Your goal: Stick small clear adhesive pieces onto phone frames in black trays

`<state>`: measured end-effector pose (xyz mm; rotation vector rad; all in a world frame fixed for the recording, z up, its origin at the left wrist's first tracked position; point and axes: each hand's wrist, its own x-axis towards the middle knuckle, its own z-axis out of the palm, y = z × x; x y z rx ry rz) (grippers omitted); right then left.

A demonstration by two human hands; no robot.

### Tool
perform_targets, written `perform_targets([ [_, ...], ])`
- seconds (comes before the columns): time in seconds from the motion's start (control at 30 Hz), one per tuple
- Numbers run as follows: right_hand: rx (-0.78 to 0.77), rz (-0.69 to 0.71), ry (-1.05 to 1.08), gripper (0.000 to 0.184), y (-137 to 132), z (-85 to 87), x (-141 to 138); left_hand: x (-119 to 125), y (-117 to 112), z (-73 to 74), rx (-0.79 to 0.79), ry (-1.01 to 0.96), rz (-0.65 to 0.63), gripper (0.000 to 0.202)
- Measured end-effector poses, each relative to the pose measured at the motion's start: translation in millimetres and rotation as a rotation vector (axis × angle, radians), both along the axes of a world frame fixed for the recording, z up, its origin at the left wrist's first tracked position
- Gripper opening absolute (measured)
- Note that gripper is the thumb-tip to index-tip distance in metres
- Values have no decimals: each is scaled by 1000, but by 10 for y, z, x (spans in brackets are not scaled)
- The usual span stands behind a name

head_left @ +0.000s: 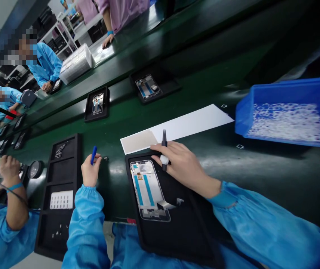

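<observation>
My left hand is closed around a short blue pen-like tool, with a tiny metallic part on the bench by its fingertips. In my right hand I grip black tweezers, points facing away from me; a small white piece shows at the fingers. Below that hand lies a black tray, holding an opened phone frame with two blue strips. A silvery flap sticks out near the frame's lower end, beside a small clear scrap.
A long white sheet lies behind the tray. To the right stands a blue bin of white rings. A black compartment tray holds small parts on my left, beside a co-worker's hand. Two trays with phone frames sit farther back.
</observation>
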<state>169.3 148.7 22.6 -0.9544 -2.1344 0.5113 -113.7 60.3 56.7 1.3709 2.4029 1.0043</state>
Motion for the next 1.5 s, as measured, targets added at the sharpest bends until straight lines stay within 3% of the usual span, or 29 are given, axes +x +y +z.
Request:
perform_targets([
  [0.13, -324, 103, 325, 17, -166, 184, -88, 366, -27, 141, 117, -375, -37, 22],
  [0.23, -548, 233, 513, 24, -279, 246, -185, 701, -27, 215, 80, -678, -114, 30],
  [0.37, -577, 305, 617, 27, -341, 235, -216, 987, 4, 267, -60, -930, -235, 38],
  [0.5, -580, 317, 611, 22, -333, 260, -156, 1081, 37, 266, -137, -1004, -295, 46],
  [0.57, -586, 313, 617, 21, -322, 287, -135, 1091, 38, 250, -132, -984, -308, 46],
  [0.63, -601, 302, 646, 21, -316, 304, -131, 1089, 28, 230, -20, -913, -277, 45],
  [0.77, -619, 295, 697, 22, -326, 286, -147, 1090, -8, 204, 558, -581, -98, 59],
  [0.87, -627, 309, 677, 22, -345, 261, -157, 1134, -39, 186, 778, -339, -146, 63],
  [1.07, -590, 324, 641, 21, -364, 243, -157, 1226, -76, 113, 739, -119, -371, 55],
  [1.27, -614, 324, 666, 24, -366, 220, -170, 1195, -106, 64, 639, -117, -355, 56],
  [1.5, -675, 237, 715, 27, -385, 217, -192, 1189, -153, 79, 531, -253, -313, 35],
])
